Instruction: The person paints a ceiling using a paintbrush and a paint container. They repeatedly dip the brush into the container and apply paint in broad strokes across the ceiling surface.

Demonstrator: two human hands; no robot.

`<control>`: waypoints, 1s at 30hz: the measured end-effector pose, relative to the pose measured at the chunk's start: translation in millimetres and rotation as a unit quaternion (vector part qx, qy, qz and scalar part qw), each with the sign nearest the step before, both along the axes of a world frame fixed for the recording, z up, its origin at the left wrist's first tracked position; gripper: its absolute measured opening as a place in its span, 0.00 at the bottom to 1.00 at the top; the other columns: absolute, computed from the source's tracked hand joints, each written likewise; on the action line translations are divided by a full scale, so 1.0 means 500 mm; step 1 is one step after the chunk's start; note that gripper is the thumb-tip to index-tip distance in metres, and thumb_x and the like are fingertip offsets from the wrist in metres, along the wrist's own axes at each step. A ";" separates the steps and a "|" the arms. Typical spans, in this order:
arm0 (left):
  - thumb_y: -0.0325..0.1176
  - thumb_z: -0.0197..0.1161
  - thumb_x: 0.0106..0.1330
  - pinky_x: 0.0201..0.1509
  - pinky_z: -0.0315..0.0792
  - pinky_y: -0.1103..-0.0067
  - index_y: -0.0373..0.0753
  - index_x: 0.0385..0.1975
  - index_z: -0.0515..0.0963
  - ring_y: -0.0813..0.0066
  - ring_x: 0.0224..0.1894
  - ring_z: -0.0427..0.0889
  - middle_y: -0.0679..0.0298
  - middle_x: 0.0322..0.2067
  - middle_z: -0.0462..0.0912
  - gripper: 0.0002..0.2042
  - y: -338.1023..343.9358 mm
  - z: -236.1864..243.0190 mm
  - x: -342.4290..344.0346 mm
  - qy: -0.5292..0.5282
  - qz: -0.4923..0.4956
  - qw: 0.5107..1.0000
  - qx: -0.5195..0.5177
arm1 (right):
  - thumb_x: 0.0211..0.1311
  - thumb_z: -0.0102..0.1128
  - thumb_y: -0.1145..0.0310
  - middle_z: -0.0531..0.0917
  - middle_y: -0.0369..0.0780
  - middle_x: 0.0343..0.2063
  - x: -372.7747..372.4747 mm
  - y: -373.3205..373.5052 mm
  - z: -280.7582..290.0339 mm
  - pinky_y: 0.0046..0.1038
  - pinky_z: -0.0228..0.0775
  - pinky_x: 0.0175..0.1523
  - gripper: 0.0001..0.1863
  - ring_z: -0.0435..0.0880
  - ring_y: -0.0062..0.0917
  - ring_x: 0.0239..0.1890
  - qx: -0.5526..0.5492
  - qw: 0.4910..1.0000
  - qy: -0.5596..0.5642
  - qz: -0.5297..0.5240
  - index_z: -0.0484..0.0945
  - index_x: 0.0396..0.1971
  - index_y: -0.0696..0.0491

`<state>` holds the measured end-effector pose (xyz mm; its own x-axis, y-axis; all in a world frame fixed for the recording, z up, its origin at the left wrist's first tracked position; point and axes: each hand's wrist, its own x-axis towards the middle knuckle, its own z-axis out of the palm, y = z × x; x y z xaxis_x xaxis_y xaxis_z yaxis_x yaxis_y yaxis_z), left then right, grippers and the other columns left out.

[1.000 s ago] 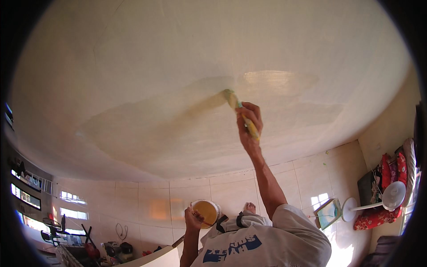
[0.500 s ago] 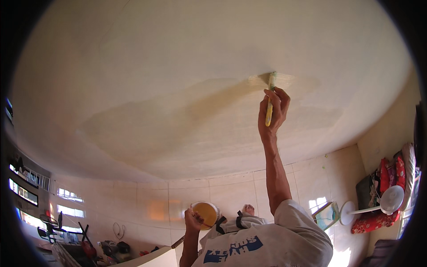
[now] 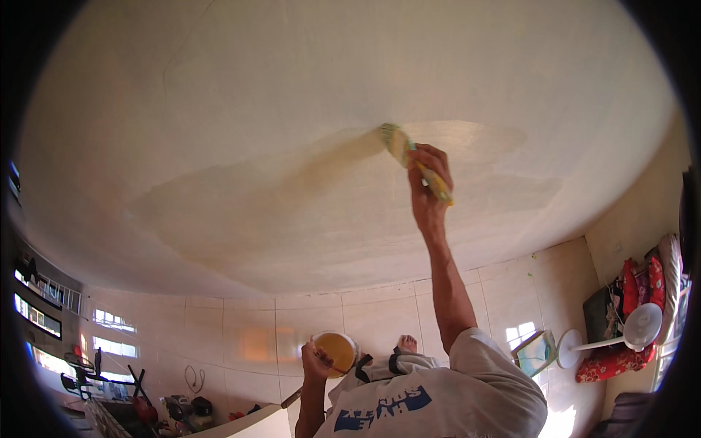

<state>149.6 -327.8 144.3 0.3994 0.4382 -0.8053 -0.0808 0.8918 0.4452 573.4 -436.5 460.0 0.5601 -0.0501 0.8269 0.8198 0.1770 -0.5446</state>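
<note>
Left hand (image 3: 316, 360): grip closed on the rim of a round, pale bucket (image 3: 356, 347), held close beside the torso (image 3: 445, 405); contents, yellowish-tan liquid (image 3: 336, 350). Right hand (image 3: 431, 179): grip wrapped around the handle of a paintbrush (image 3: 398, 144), blurred bristles meeting the pale, smooth wall (image 3: 328, 66) at the upper edge of a darker, irregular patch (image 3: 248, 201). A glossy tiled floor (image 3: 380, 315) adjoins the wall. Farther right, a white pedestal fan (image 3: 643, 327) stands beside a pale green box-shaped object (image 3: 537, 351), near red floral fabric (image 3: 613, 367).
</note>
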 end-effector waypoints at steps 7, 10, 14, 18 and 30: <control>0.57 0.54 0.67 0.25 0.65 0.71 0.48 0.27 0.70 0.70 0.20 0.69 0.70 0.17 0.67 0.19 0.004 -0.005 -0.008 0.000 0.001 1.000 -0.001 | 0.65 0.58 0.84 0.76 0.41 0.52 0.035 -0.088 -0.026 0.31 0.79 0.47 0.15 0.80 0.30 0.51 -0.002 0.985 0.044 -0.168 0.84 0.45 0.50; 0.58 0.53 0.67 0.25 0.65 0.72 0.47 0.27 0.71 0.70 0.20 0.69 0.70 0.17 0.67 0.20 0.014 -0.015 -0.013 -0.011 -0.012 1.000 -0.005 | 0.56 0.65 0.85 0.76 0.44 0.53 -0.012 -0.004 -0.026 0.32 0.79 0.45 0.17 0.81 0.35 0.50 -0.063 0.977 -0.008 -0.202 0.85 0.43 0.51; 0.59 0.53 0.68 0.25 0.65 0.72 0.47 0.28 0.71 0.70 0.19 0.69 0.70 0.17 0.67 0.20 0.013 -0.027 -0.011 -0.014 -0.010 1.000 -0.001 | 0.58 0.66 0.75 0.76 0.45 0.54 -0.093 0.124 -0.030 0.39 0.79 0.49 0.13 0.79 0.40 0.53 -0.083 0.993 -0.002 -0.080 0.85 0.44 0.50; 0.60 0.52 0.68 0.25 0.66 0.72 0.47 0.27 0.71 0.70 0.19 0.69 0.70 0.18 0.68 0.21 0.017 -0.020 -0.007 -0.013 -0.010 1.000 0.004 | 0.56 0.66 0.85 0.77 0.42 0.50 -0.134 0.155 -0.003 0.32 0.79 0.41 0.16 0.83 0.33 0.44 -0.068 0.997 -0.024 0.035 0.84 0.43 0.51; 0.58 0.51 0.66 0.28 0.66 0.70 0.45 0.25 0.70 0.69 0.22 0.69 0.68 0.18 0.69 0.21 0.018 -0.014 -0.002 0.011 -0.035 0.999 -0.009 | 0.68 0.63 0.73 0.82 0.41 0.51 0.150 -0.260 -0.040 0.31 0.75 0.54 0.08 0.80 0.29 0.53 0.013 0.996 0.076 -0.049 0.84 0.44 0.54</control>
<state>148.5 -318.6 137.3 0.4104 0.3955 -0.8217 -0.0093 0.9028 0.4299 648.4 -566.3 440.1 0.6699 -0.1316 0.7306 0.7424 0.1160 -0.6598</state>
